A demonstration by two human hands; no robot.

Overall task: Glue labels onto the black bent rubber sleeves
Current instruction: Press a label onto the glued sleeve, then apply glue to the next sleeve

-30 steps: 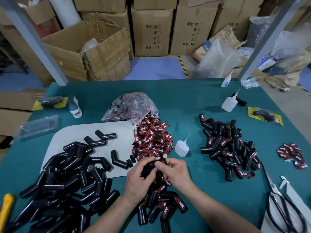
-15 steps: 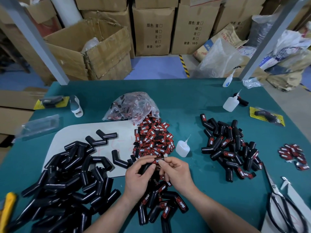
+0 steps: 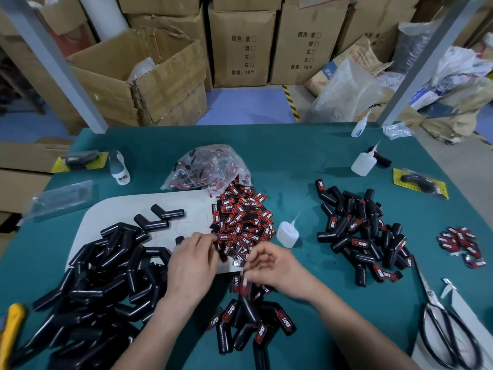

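Green tabletop [image 3: 293, 161] viewed from above; both hands are seen near its front centre. Left hand [image 3: 192, 265] is stretched to the near-left edge of the label heap [image 3: 242, 217]; its thumb and forefinger are closed on 1 red-and-black label [image 3: 225, 237] there, though the tips are blurred. Right hand [image 3: 277, 265] is held just beside it, above the near cluster of labelled sleeves [image 3: 250, 321]; its fingers [image 3: 253, 263] are curled inward, and a small pale scrap [image 3: 244, 280] is seen at their tips; whether it is gripped cannot be told. Unlabelled black bent sleeves [image 3: 106, 276] are piled at the left, partly on a white board [image 3: 112, 209]; a 2nd pile of labelled sleeves [image 3: 360, 236] lies at the right, well apart. A glue bottle [image 3: 286, 233] stands just right of the label heap; a plastic bag [image 3: 208, 166] of labels lies behind the heap, touching it. Scissors [image 3: 448, 329] lie at the right front.
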